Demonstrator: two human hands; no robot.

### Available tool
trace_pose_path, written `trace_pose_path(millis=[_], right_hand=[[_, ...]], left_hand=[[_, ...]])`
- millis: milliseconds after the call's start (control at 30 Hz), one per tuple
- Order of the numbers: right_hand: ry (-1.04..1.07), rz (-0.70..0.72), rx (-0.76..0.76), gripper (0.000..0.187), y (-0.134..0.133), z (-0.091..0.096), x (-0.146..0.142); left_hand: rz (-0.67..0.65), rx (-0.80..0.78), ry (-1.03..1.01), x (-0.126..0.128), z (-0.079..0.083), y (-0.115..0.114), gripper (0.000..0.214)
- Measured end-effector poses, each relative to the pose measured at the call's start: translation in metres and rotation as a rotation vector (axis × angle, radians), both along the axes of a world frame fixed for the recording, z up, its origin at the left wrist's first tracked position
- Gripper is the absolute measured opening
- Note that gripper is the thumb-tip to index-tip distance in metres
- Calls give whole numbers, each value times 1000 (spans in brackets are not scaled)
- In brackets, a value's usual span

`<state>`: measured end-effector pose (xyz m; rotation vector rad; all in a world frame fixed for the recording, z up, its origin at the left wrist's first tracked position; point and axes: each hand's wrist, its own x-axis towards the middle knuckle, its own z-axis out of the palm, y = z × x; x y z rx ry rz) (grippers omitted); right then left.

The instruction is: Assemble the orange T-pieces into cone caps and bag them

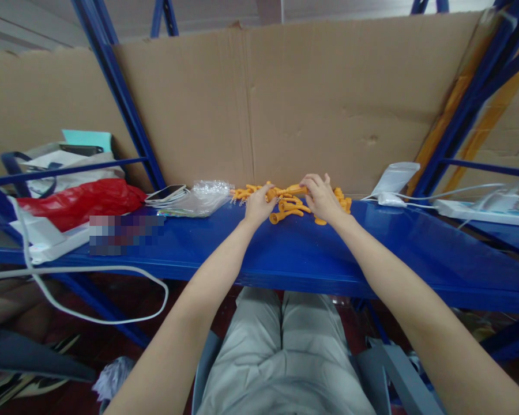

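Orange horn-shaped piece [290,190], plastic by its look, stretches between the person's two hands just over the heap of similar loose orange pieces [285,215], which lies on the glossy blue table [294,256]. The left hand [258,205] is at the left part of the heap, its fingers curled and pinching the left end of the piece. The right hand [323,197] is over the right part of the heap, thumb and fingers pinching the other end; how firmly either hand grips, I cannot tell. At the heap's left edge, fine metallic chains [241,201] hang among the pieces. Just left of the heap lies a crinkled clear plastic bag [210,199], and beyond it, farther left of the heap, a dark-screened phone [169,193]. Well to the left of the heap are a bright red plastic bag [90,200] and a looping white cable [108,269] that hangs in front of the table's edge. Behind the heap stands a tall brown cardboard panel [311,98]. To the right of the heap, set apart from it, is a small white pouch [397,177], and well beyond, a long white power strip [493,213].
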<state>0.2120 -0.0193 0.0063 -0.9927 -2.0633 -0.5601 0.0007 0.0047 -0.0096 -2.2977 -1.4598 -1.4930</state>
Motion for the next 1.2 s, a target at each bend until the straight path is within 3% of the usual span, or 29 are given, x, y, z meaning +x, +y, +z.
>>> trace_pose_path(millis=[200,500,733,1200], right_hand=[[16,24,-22,33,4,-2,1],[151,82,-209,35,9,-7,2],[92,121,-172,31,12,-8,4],[-152,-77,32,39,-3,6,-2]], left_hand=[[10,14,-2,-2,1,1,32],[6,34,-24,-4,2,1,33],[-6,43,-35,-4,1,0,32],[31,-54,-12,2,-1,3,31]])
